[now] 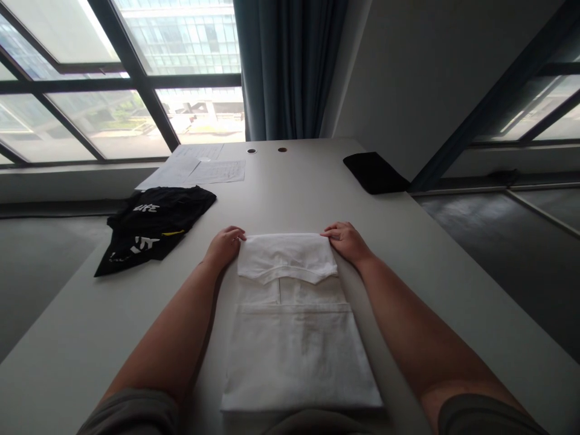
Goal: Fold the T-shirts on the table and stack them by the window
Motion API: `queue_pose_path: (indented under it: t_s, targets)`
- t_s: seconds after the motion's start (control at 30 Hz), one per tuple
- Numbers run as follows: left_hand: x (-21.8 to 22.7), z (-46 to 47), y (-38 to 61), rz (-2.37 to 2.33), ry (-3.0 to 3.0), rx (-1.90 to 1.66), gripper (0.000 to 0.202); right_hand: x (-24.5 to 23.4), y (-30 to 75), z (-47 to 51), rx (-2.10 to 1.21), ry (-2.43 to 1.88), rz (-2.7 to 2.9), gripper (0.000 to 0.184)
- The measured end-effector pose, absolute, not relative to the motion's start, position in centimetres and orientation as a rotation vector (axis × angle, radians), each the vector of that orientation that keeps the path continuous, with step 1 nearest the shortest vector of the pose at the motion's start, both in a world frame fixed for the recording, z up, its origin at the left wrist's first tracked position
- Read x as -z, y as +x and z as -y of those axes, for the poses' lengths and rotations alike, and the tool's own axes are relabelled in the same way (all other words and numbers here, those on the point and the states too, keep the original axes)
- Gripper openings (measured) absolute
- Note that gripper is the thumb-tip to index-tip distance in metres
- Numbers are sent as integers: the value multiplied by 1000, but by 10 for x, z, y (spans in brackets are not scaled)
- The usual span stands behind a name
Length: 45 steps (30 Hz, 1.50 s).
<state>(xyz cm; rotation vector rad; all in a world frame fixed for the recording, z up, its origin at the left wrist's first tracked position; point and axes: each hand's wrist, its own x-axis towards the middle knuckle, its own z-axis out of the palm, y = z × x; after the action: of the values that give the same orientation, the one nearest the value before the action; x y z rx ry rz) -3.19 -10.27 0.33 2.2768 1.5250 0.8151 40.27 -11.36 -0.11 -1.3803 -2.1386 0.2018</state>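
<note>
A white T-shirt (296, 356) lies flat in front of me, folded into a long narrow shape. Its far end is turned back toward me, so the collar edge lies across the middle. Beneath that flap, folded inner edges of the cloth show. At the far left corner of the fold, my left hand (225, 246) is closed with its fingertips pinching the cloth. My right hand (348, 241) grips the far right corner the same way, fingers together. The thumbs are mostly hidden. The shirt's near edge is partly covered by my own clothing.
The white table (290, 199) holds a crumpled black cloth item (156, 226) with white lettering at left. Paper sheets (199, 169) lie behind it. A flat black item (376, 172) is at far right. Two cable holes, a curtain (290, 66) and windows are beyond.
</note>
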Motion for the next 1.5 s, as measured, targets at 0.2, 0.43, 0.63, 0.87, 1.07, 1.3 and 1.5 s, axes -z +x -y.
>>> queue_pose_path:
  t_s: [0.2,0.43,0.63,0.87,1.07,1.3,1.5]
  targets:
    - [-20,129,-1,-1468,2561,-824,34,-19,370,137,39,-1321,2237,43]
    - [-12,161,63,-1415,2741,-329,53,-6,310,155,-210,-1345,2562,66]
    - [-12,159,58,-1503,2630,-243,54,3,311,152,-247,-1436,2607,65]
    - [-11,156,49,-1368,2599,-298,61,6,320,153,-275,-1329,2548,64]
    - [-18,175,6,-1057,2597,-277,42,-2,350,178,-476,-1197,2492,55]
    - [-20,251,-54,-1177,2361,-568,43,-10,388,260,-519,-1146,1998,26]
    - [-23,347,-62,-1112,2422,-477,57,-23,394,363,-542,-1068,2187,37]
